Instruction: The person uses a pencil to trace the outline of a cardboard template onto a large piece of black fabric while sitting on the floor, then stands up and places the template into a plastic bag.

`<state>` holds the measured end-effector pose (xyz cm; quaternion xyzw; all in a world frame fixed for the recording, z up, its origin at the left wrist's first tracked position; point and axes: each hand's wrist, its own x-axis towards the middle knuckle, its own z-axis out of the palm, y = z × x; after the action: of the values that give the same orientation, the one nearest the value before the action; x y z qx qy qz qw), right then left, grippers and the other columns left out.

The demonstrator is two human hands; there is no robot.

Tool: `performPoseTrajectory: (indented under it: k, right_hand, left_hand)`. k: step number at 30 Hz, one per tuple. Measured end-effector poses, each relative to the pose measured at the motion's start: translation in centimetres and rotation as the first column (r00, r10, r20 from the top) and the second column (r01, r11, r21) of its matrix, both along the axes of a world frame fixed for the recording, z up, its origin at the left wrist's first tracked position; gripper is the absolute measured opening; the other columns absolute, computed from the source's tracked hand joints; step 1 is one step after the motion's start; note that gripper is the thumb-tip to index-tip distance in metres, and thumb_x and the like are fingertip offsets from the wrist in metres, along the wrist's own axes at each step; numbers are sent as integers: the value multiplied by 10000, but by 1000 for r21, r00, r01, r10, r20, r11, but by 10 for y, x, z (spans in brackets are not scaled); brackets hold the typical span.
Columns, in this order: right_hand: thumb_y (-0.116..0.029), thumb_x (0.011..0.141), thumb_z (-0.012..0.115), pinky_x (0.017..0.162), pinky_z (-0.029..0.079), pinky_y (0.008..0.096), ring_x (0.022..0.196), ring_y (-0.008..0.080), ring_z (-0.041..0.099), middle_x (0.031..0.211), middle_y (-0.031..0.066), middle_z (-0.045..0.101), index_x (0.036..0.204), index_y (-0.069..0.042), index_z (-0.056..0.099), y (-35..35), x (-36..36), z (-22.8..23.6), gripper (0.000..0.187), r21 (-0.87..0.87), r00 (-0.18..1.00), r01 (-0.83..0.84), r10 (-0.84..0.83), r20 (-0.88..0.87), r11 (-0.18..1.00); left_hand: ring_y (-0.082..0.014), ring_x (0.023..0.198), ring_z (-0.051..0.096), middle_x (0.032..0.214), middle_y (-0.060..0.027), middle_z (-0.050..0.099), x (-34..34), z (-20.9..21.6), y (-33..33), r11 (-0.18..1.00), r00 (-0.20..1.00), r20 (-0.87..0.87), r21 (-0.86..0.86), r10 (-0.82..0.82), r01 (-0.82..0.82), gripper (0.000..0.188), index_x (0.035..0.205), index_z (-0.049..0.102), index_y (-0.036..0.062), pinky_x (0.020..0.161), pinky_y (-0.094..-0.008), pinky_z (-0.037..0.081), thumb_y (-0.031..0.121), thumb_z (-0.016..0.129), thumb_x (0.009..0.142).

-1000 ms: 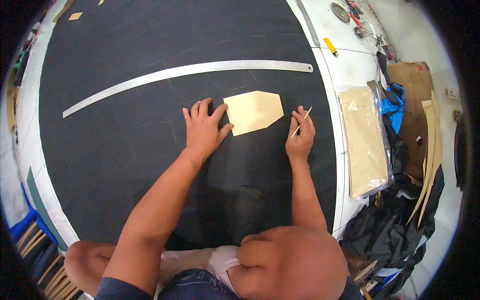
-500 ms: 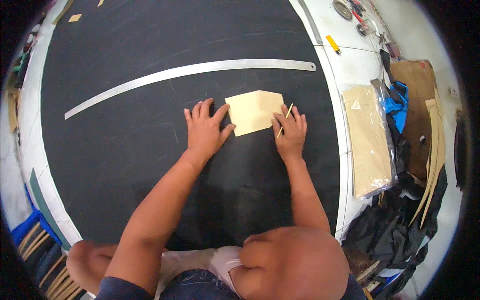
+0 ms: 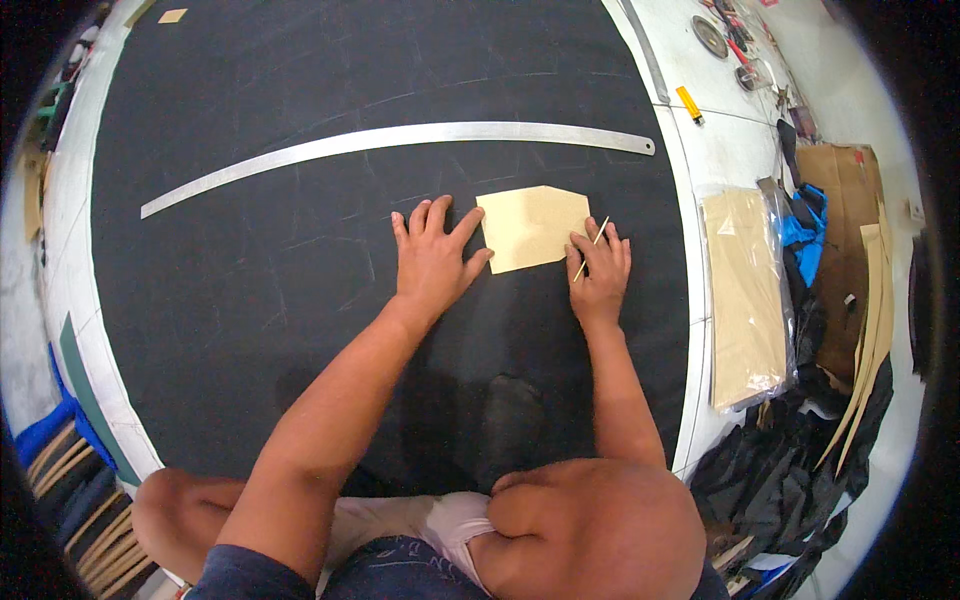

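Note:
A pale yellow card pattern piece [image 3: 535,229] with angled corners lies flat on a wide black cloth [image 3: 300,380]. My left hand [image 3: 432,252] rests on the cloth with its fingers spread. Its thumb and index fingertip touch the card's left edge. At the opposite edge, my right hand [image 3: 599,279] holds a thin pale stick [image 3: 592,248] slantwise between its fingers, with fingertips against the card. I cannot make out the stick's kind. Beyond both hands, a long metal ruler [image 3: 400,142] lies across the cloth, looking curved in this view.
A plastic-wrapped stack of tan card [image 3: 745,300] lies on the white surface [image 3: 700,240] at right. Behind it are a yellow lighter or cutter [image 3: 690,105] and a round metal dish [image 3: 710,37]. Crumpled black material [image 3: 770,480] and long card strips [image 3: 865,340] are at far right.
The whole view has shifted slightly, so the cloth, ruler, card and hands appear farther right. Both hands keep about the same place against the card, and the stick stays in my right hand.

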<state>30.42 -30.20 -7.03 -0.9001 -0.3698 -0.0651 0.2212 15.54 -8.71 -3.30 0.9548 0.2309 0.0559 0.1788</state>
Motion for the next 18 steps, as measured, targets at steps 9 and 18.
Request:
performPoseTrajectory:
  k: [9, 18]
  right_hand:
    - [-261, 936, 691, 1158, 302, 588, 1348, 379, 497, 1383, 80, 633, 1116, -148, 741, -2, 1, -1, 218, 1, 1000, -4, 4, 20, 1000]
    - [-249, 926, 701, 1143, 324, 586, 1329, 371, 513, 1358, 67, 649, 1088, -152, 747, 0, 1, 1, 194, 11, 1000, 4, -4, 26, 1000]
  left_hand:
    - [-404, 1328, 436, 1401, -171, 499, 3, 2, 0, 1000, 1000, -6, 2, 0, 0, 562, 1337, 624, 241, 1101, -695, 291, 436, 769, 830]
    - [-398, 1346, 426, 1407, -171, 502, 6, 4, 0, 1000, 999, -31, -5, 17, -17, 552, 1328, 630, 230, 1121, -683, 279, 416, 774, 828]
